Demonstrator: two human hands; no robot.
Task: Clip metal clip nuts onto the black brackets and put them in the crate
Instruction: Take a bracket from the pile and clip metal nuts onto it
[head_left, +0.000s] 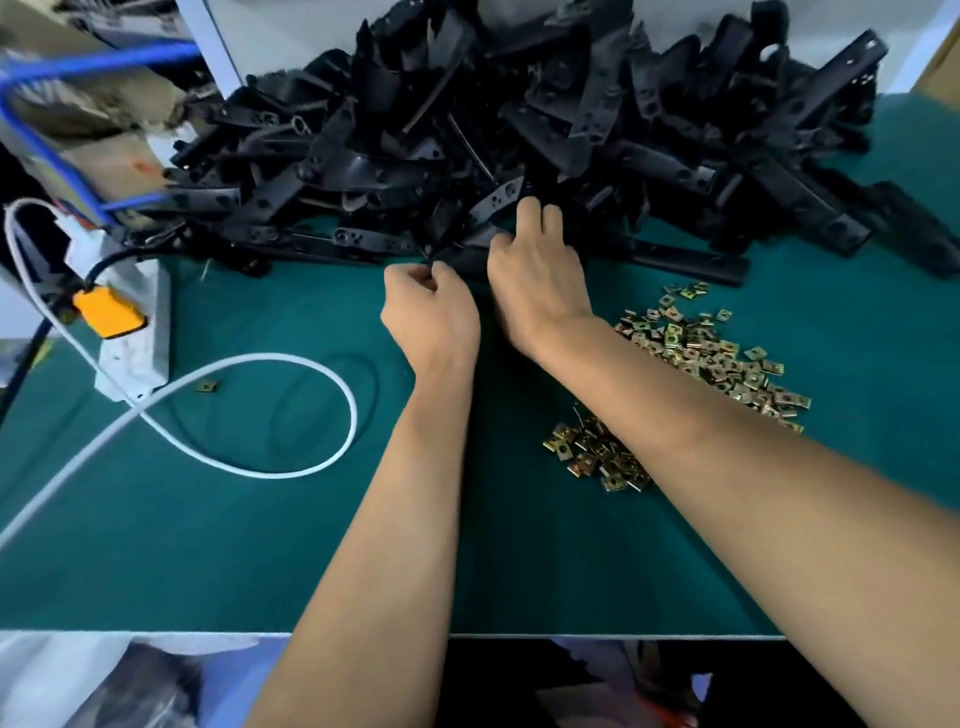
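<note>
Both hands work at the bracket pile's (519, 130) near edge, left hand (428, 306) curled, pinching something unseen, right hand (535, 275) gripping a black bracket (467, 254) (likely mid-clipping; crating comes next).

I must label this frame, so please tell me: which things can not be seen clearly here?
- Head view: the bracket held at the pile's near edge is mostly covered by the right hand.
- Whether the left hand pinches a clip nut: its curled fingers hide it.
- The crate: not in view.
- Part of the clip nuts: under the right forearm.
- Top left corner: motion blur.
</note>
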